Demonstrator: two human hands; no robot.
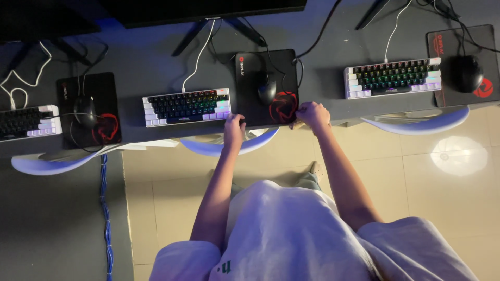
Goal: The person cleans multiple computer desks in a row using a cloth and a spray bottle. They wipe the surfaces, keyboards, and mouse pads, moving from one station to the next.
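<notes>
My left hand (234, 128) grips the near left corner of a black mouse pad (250, 99) with a red emblem, on a dark desk (323, 78). My right hand (313, 114) is closed on the pad's near right corner, next to the emblem. A black wired mouse (267, 89) sits on the pad above my hands. Left of the pad lies a small backlit keyboard (186, 106) with white edge keys.
Two more stations flank this one: a keyboard (393, 77) with mouse (466, 73) on a pad at right, a mouse (85, 110) on a pad and a keyboard (26, 122) at left. White chair backs (427, 124) line the desk edge. Blue cable (105, 218) runs down the floor.
</notes>
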